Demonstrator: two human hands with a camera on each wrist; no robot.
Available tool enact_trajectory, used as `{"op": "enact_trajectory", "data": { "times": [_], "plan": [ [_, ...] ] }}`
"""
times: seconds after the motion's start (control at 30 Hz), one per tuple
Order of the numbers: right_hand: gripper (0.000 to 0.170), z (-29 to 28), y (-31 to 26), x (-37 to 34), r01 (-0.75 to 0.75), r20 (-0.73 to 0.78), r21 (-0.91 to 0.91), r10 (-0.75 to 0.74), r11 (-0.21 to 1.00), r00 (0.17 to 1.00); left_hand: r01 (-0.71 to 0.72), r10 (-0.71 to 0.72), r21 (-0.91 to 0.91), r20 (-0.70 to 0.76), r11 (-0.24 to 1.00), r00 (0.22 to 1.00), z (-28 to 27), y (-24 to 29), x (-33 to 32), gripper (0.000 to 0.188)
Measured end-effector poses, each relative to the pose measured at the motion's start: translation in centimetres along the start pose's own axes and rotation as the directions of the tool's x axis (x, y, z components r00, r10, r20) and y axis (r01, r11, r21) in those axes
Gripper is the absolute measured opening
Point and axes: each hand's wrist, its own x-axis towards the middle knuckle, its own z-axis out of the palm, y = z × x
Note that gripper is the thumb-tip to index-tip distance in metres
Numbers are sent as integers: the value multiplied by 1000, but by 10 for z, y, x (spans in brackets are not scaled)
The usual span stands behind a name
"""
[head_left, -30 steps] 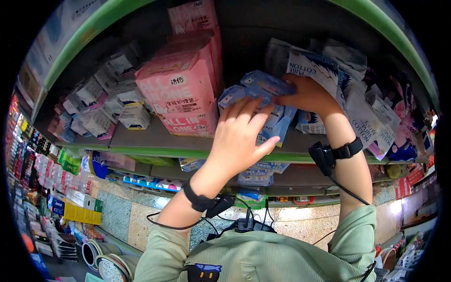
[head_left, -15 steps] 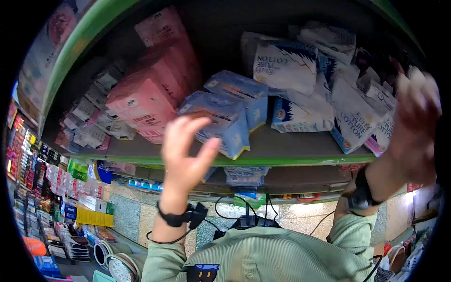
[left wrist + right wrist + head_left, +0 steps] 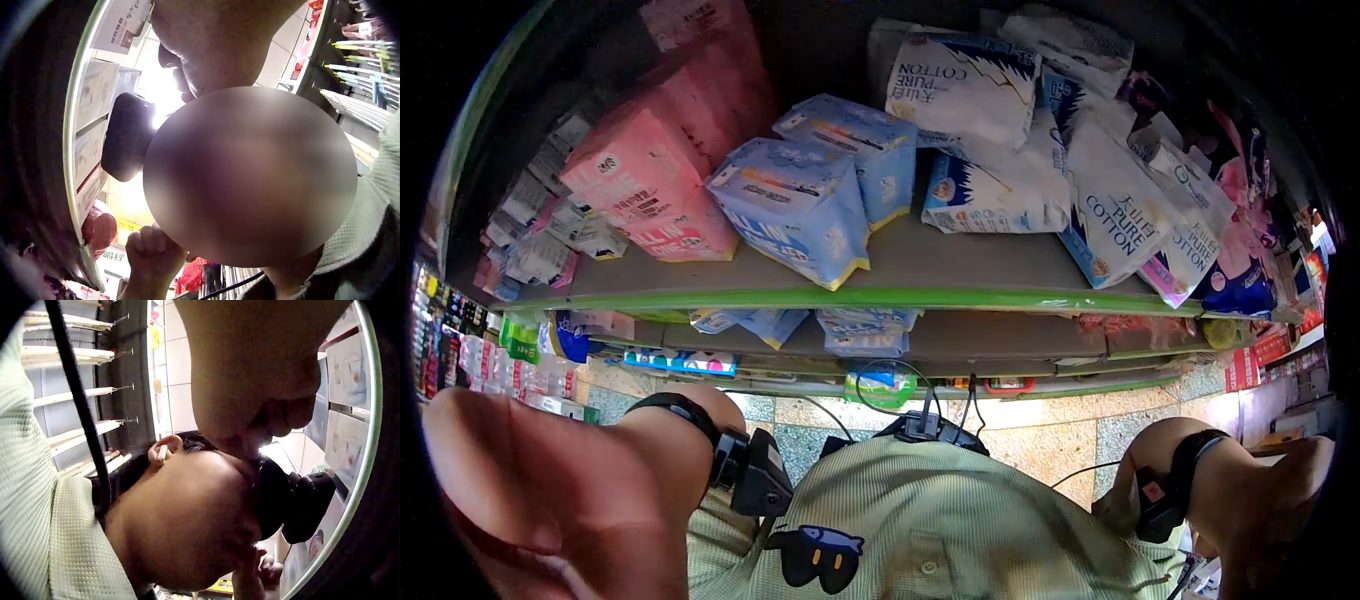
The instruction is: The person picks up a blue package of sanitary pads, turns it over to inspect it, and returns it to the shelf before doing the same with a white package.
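My left hand (image 3: pixel 550 490) is raised at the lower left of the head view, close to the camera. The left wrist view shows the same hand (image 3: pixel 212 47) beside the person's head, fingers curled and nothing visible in them. Across at the lower right, my right hand (image 3: pixel 1290 490) is raised too, partly cut off. Its fingers (image 3: pixel 290 415) are curled near the face, by a black head-worn device (image 3: pixel 309 506). Two blue packs (image 3: pixel 790 205) stand side by side on the shelf (image 3: pixel 960 265), apart from both hands.
Pink "ALL IN ONE" packs (image 3: pixel 635 165) stand left of the blue ones, with small white boxes (image 3: pixel 540 255) beyond. White "PURE COTTON" packs (image 3: pixel 1115 205) lean on the right. A green shelf edge (image 3: pixel 880 298) runs across the front; more blue packs (image 3: pixel 865 330) lie below.
Both hands have let go of the blue packs, moved apart and come back up toward the head. The two blue packs now stand uncovered, and the view has shifted over the shelf.
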Motion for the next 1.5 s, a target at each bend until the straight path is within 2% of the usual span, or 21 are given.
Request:
{"op": "enact_trajectory", "data": {
  "times": [0.9, 1.03, 1.1, 1.4, 1.5],
  "plan": [
    [18, -5, 30, -5, -48, -10, 86, 49, 995, 999, 38, -37, -7, 102, 999, 994, 17, -30, -13, 15],
    [17, -12, 37, -8, -60, -28, 106, 63, 992, 998, 94, -100, 45, 145, 995, 984, 16, -38, -13, 14],
    [17, -12, 34, -13, -40, 2, 121, 40, 992, 999, 73, -85, 91, 133, 993, 987, 17, -37, -21, 14],
    [16, -6, 51, -22, -53, -63, 284, 74, 957, 995, 130, -171, 235, 163, 963, 972, 9, -41, -30, 13],
    [16, -15, 58, -11, -64, -93, 333, 100, 941, 991, 150, -204, 269, 185, 951, 961, 8, -57, -18, 13]
  ]
}}
